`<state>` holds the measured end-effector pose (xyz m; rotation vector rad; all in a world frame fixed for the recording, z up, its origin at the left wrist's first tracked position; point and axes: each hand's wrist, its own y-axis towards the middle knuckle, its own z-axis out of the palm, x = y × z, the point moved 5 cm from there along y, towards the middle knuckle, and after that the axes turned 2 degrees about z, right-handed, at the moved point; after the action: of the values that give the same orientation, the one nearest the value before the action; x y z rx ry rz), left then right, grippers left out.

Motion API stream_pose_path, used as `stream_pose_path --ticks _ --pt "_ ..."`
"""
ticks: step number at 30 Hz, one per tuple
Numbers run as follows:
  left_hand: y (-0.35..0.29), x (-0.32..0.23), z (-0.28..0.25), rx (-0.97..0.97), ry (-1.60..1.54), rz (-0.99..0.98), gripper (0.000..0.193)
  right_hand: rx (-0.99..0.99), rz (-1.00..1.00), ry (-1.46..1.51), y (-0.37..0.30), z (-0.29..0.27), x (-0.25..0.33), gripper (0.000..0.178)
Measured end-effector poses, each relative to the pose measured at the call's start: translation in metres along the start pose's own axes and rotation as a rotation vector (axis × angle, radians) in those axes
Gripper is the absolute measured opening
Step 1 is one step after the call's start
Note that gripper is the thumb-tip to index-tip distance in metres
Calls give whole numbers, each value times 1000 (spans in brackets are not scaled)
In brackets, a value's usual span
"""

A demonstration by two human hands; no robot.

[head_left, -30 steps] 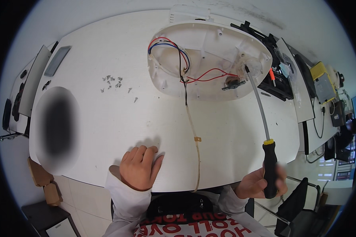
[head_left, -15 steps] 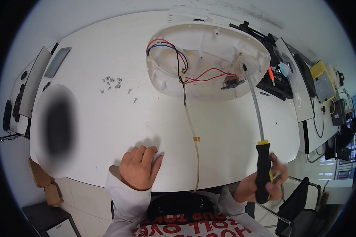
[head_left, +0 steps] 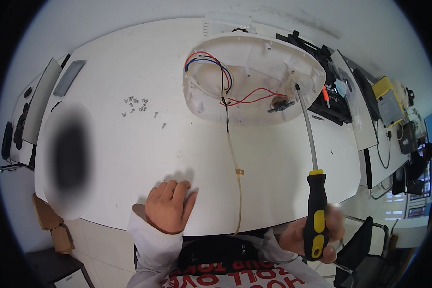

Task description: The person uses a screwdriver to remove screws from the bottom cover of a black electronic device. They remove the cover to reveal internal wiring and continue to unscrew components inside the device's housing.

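My right hand (head_left: 297, 235) grips a long screwdriver (head_left: 317, 206) by its black and yellow handle. The steel shaft reaches away from me, and its dark tip overlaps the right end of a white oval plastic housing (head_left: 247, 72). Whether the tip touches a screw there cannot be made out. Red, blue and black wires (head_left: 209, 60) run inside the housing to a small dark motor-like part (head_left: 281, 104). A thin cord (head_left: 233, 149) trails from it toward me. Resting on the table, my left hand (head_left: 169, 204) has its fingers curled under and appears to hold nothing.
Several loose screws (head_left: 137, 103) lie left of the housing on the white table (head_left: 129, 158). Behind it stands a white plastic piece (head_left: 225, 23). An open black toolbox (head_left: 331, 108) with an orange-handled tool (head_left: 325, 93) sits at right; a grey tray (head_left: 69, 78) lies far left.
The screwdriver handle has turned, showing more yellow, and dropped slightly toward me with my right hand. The housing's outline has shifted a little. My left hand stays put.
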<state>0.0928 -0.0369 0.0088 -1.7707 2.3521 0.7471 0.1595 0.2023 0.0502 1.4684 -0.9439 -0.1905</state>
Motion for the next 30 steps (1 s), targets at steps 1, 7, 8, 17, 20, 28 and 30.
stream_pose_path --ticks 1,7,8,17,20,28,30 --pt "0 0 0 -1 2 1 18 -2 15 34 1 0 -1 47" --pt "1 -1 2 2 -5 24 18 -67 -18 -13 20 9 -8 35" --pt "0 0 1 1 0 18 19 -64 -75 -27 25 13 -9 40" --pt "0 0 0 -61 -33 17 18 -233 11 -35 11 0 -5 32" --pt "0 1 0 -56 -39 9 18 -192 6 43 11 0 -4 33" --pt "1 0 0 -65 -35 33 18 -335 23 -63 19 6 -3 31" --pt "1 0 -1 -60 -32 31 18 -351 84 47 21 6 -6 24"
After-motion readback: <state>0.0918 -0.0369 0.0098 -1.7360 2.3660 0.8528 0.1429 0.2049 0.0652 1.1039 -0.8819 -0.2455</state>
